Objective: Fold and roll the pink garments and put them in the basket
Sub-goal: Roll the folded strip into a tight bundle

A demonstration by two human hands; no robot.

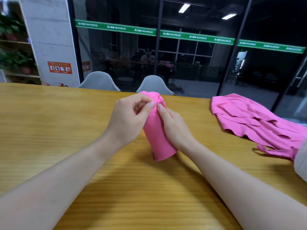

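Two bare forearms reach in from the near edge of the wooden tabletop (49, 123) and meet near its middle. There a rolled pink garment (157, 138) lies as a tight tube, its near end resting on the wood and its far end raised toward the far edge. The left hand (129, 118) curls round the roll's left side, its grip narrow, thumb and forefinger pinching a bunched fold of cloth at the upper end. The right hand (174, 125) lies along the roll's right side, its fingertips (160, 107) pressing into the same gather, just beside the left thumb.

Toward the right edge, well apart from the roll, a second pink garment (252, 120) lies spread and rumpled. At the very right edge a bit of pale knitted material (301, 163) shows, too cropped to identify.

Beyond the far edge stand two grey chairs (154, 85) before a dark glass wall (199, 63) with a green band.
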